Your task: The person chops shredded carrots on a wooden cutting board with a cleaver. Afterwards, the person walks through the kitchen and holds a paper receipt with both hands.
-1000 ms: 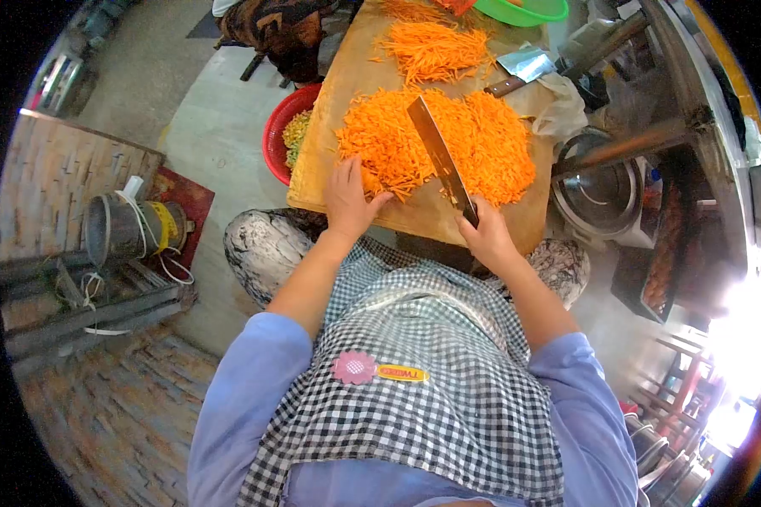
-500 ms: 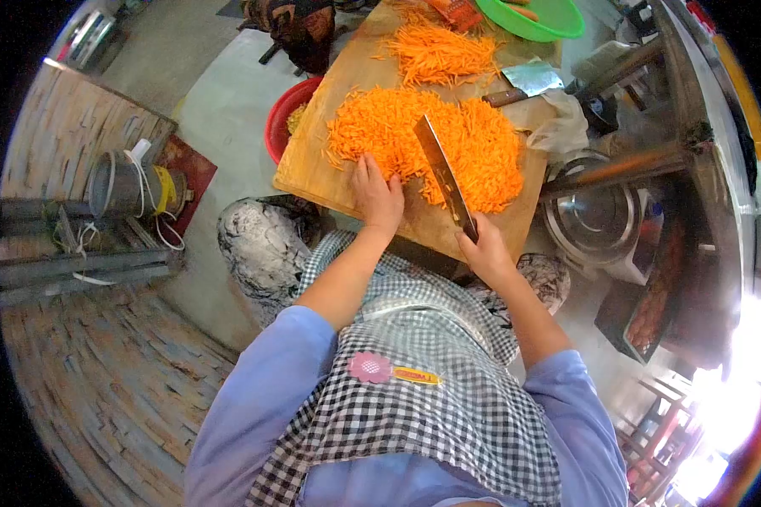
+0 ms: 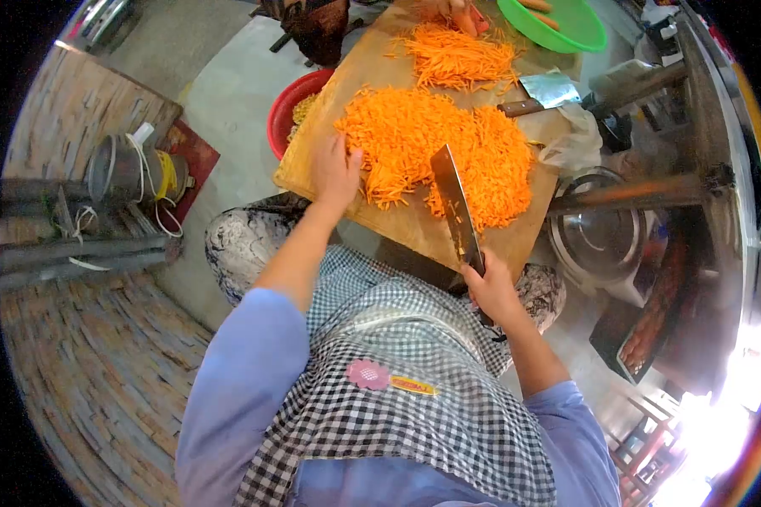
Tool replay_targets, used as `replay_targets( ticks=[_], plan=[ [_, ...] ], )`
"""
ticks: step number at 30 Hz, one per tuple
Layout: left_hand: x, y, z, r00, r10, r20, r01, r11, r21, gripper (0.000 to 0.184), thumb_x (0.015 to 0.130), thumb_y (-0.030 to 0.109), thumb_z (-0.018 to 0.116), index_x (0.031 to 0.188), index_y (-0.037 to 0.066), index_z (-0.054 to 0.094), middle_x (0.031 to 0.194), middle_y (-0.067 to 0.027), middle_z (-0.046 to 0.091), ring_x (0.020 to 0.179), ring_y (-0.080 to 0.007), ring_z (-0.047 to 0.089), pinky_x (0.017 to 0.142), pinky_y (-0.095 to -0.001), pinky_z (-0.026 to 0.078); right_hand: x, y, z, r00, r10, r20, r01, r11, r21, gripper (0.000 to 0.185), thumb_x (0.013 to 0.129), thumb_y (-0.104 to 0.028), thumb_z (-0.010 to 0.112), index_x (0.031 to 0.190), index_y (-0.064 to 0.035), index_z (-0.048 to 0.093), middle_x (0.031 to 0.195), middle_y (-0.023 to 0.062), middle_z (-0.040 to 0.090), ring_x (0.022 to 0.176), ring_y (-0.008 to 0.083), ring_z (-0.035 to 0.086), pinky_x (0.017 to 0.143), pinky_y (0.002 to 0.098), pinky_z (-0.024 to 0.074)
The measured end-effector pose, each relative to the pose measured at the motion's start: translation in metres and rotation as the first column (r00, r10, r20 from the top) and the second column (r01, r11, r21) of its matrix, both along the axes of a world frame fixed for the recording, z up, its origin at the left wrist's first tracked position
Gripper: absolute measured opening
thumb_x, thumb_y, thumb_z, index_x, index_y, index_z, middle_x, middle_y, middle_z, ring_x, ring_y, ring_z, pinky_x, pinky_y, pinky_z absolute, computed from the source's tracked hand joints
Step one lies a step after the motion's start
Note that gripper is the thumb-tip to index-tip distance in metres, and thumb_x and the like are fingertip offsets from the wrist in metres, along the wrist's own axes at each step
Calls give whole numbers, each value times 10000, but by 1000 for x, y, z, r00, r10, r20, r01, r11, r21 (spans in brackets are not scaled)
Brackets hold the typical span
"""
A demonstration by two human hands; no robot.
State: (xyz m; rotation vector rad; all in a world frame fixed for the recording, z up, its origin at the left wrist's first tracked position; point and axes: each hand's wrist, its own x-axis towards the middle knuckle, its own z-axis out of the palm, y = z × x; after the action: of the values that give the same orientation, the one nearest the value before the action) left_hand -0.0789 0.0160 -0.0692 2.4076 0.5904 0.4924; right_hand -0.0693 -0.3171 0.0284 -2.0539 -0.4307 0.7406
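Observation:
A wide heap of shredded carrot lies on the wooden cutting board in front of me. My right hand grips the handle of a cleaver, whose blade points away from me along the near right part of the heap. At the left side of the heap is my left hand, slightly blurred, fingers stretched out and nothing held. Its fingertips are beside the shreds; whether they touch cannot be made out.
Farther up the board, another person's hand is at a second carrot pile. A second cleaver and a plastic bag lie on the right. A green basin with carrots stands beyond; a red basin sits left of the board.
My left hand has moved left, from the heap's near edge to its left side. The cleaver has come slightly toward me with my right hand. The other person's hand has come into view.

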Motion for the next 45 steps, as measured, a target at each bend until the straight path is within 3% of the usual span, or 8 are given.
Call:
replay_targets(
  ticks=[4, 8, 14, 17, 23, 26, 31, 45],
  plan=[
    [-15, -65, 19, 994, 91, -63, -90, 996, 5, 576, 916, 332, 470, 1317, -68, 361, 1340, -231, 377, 1271, -377, 311, 1062, -470, 233, 2, -2, -6, 999, 33, 18, -33, 999, -14, 158, 873, -88, 560, 965, 8, 474, 558, 4, 460, 438, 84, 449, 394, 255, 375],
    [-12, -94, 11, 989, 141, -41, -137, 987, 87, 617, 925, 339, 464, 1357, -67, 291, 1356, -238, 340, 1271, -387, 304, 1066, -488, 220, 3, 0, 7, 999, -24, -36, 20, 996, -92, 268, 805, -144, 630, 977, 34, 527, 748, 222, 576, 712, 366, 584, 646, 406, 456],
    [-8, -101, 14, 984, 143, -107, -138, 989, 57, 617, 924, 277, 495, 1376, -66, 252, 1383, -229, 305, 1281, -383, 286, 1065, -480, 232, 3, 6, 29, 989, 149, -22, -150, 960, -235, 265, 807, -157, 627, 982, 20, 536, 762, 237, 574, 731, 385, 585, 660, 417, 458],
    [0, -107, 14, 987, 143, -73, -144, 990, -1, 604, 918, 251, 509, 1375, -58, 262, 1383, -220, 306, 1274, -378, 296, 1054, -464, 255, 4, 0, 8, 983, 156, 101, -143, 981, -129, 148, 857, -94, 571, 927, 11, 495, 614, 34, 481, 458, 115, 455, 450, 292, 391],
    [6, -77, 10, 973, 154, 170, -131, 982, -136, 457, 884, 216, 563, 1279, 17, 449, 1307, -178, 401, 1210, -343, 362, 1004, -434, 313, 13, -11, 14, 997, 38, 72, -33, 997, -73, 153, 867, -100, 563, 956, 0, 488, 587, 25, 484, 445, 98, 453, 420, 273, 387],
    [34, -44, 43, 997, -5, 80, 4, 1000, 11, 345, 844, 178, 605, 1167, 65, 564, 1265, -143, 451, 1179, -330, 387, 978, -432, 329, 15, -9, 29, 1000, -17, -5, 16, 989, -148, 243, 823, -149, 609, 980, 18, 528, 744, 211, 572, 702, 355, 573, 657, 396, 457],
    [65, -15, 48, 990, -78, -118, 113, 937, 330, 210, 768, 141, 663, 977, 121, 660, 1200, -129, 509, 1132, -336, 437, 951, -429, 354, 13, -12, 27, 1000, 9, -16, -12, 982, -191, 244, 820, -150, 614, 968, 21, 521, 718, 198, 554, 673, 324, 561, 637, 386, 449],
    [-19, -69, 26, 989, 12, 144, -4, 998, -55, 298, 732, 182, 721, 922, 17, 561, 1091, -141, 511, 1018, -327, 493, 873, -415, 415, 42, 39, 46, 924, 340, 174, -294, 924, -244, 275, 839, -219, 602, 962, 16, 529, 786, 245, 602, 757, 393, 609, 646, 454, 468]
  ],
)
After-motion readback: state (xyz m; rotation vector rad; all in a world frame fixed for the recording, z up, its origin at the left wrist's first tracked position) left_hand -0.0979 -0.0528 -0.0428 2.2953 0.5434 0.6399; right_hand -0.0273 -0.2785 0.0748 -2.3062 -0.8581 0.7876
